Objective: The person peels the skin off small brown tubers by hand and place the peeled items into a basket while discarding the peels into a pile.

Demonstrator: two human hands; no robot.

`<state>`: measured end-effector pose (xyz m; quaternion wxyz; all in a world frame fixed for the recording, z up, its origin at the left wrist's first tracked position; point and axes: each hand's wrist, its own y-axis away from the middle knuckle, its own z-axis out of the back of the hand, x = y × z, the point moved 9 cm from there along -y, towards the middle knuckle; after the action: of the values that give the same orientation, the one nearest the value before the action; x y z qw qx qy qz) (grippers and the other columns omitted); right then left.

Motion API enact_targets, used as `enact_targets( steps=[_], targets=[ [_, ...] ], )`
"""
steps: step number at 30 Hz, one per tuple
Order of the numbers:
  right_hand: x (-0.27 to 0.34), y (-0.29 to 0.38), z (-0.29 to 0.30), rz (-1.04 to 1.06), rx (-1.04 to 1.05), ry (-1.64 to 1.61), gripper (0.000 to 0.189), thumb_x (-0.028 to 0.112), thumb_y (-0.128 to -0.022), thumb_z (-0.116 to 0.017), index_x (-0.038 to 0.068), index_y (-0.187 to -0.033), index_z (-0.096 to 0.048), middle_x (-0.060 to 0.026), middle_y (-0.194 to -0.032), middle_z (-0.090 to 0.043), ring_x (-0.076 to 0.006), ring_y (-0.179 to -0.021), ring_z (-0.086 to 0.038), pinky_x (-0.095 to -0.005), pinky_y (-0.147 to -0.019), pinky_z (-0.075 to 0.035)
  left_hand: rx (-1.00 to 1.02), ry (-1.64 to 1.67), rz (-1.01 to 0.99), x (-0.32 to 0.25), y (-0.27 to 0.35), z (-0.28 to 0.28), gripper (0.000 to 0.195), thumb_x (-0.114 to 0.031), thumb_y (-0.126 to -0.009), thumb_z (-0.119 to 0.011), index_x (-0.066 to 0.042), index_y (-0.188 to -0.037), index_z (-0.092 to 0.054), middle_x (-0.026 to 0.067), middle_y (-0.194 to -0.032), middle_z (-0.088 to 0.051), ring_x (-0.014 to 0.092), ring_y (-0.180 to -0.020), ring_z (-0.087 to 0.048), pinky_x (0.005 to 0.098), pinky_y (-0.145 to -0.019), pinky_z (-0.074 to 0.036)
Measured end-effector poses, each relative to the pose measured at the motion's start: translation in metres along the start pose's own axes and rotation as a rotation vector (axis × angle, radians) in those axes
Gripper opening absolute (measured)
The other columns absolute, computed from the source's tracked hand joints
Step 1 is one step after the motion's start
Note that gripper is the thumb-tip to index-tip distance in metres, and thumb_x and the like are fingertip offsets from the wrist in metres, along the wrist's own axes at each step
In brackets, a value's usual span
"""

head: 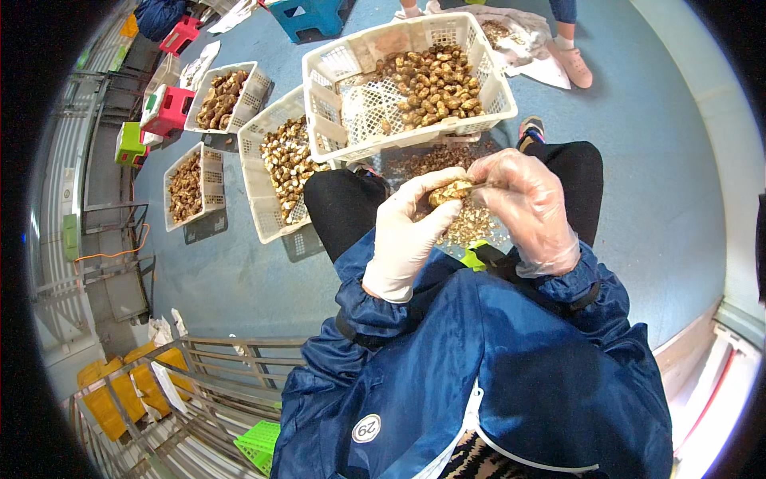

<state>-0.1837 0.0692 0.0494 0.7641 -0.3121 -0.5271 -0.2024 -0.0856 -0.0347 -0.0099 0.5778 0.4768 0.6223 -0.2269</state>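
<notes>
My left hand (413,233), in a white glove, grips a lumpy brown-and-cream piece of produce (449,193), possibly a mushroom, between thumb and fingers. Right against it is my right hand (520,206), wearing a clear plastic glove. Its pinched fingers hold a thin dark tool (477,186), perhaps a small blade, mostly hidden by the glove. Pale trimmings (470,226) and darker scraps (434,160) lie below, between my knees. Just beyond my hands, a white plastic crate (365,111) contains many unpeeled-looking brown pieces (440,84).
A second crate (254,179), partly under the first, holds paler, cut pieces (287,167). Smaller crates (215,185) (257,99) stand left. Stools (167,111) line that side near metal racks (114,209). Another person's pink shoe (575,67) rests beside a white sack (538,51).
</notes>
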Motion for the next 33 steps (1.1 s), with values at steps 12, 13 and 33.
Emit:
enact_targets(
  steps=[12, 13, 33],
  targets=[
    [-0.025, -0.001, 0.002, -0.238, -0.006, -0.159, 0.015, 0.002, -0.073, -0.066, -0.001, -0.088, -0.063, -0.0061, -0.083, -0.063, -0.0107, -0.076, -0.059, -0.0245, -0.071, -0.047, 0.067, -0.106, -0.333, -0.02, 0.003, -0.004, 0.037, 0.005, -0.078, -0.064, 0.002, -0.115, -0.059, 0.0076, -0.111, -0.06, 0.015, -0.102, -0.057, 0.0265, -0.091, -0.044],
    [-0.038, 0.003, -0.001, -0.419, -0.002, -0.305, 0.016, 0.001, -0.074, -0.065, -0.002, -0.089, -0.063, -0.0069, -0.082, -0.064, -0.0109, -0.075, -0.06, -0.0235, -0.07, -0.048, 0.098, -0.047, -0.316, -0.02, 0.003, -0.006, 0.038, 0.005, -0.079, -0.065, 0.002, -0.116, -0.058, 0.0074, -0.112, -0.06, 0.014, -0.101, -0.057, 0.0268, -0.091, -0.044],
    [-0.022, 0.006, -0.001, -0.341, -0.068, -0.391, 0.012, -0.002, -0.076, -0.06, 0.0, -0.088, -0.064, -0.0065, -0.087, -0.066, -0.012, -0.082, -0.059, -0.025, -0.077, -0.047, 0.088, 0.061, 0.12, 0.012, 0.002, -0.002, 0.028, -0.015, -0.086, -0.061, 0.0, -0.109, -0.058, 0.0053, -0.08, -0.062, 0.006, -0.052, -0.048, 0.019, -0.043, -0.035]
  ],
)
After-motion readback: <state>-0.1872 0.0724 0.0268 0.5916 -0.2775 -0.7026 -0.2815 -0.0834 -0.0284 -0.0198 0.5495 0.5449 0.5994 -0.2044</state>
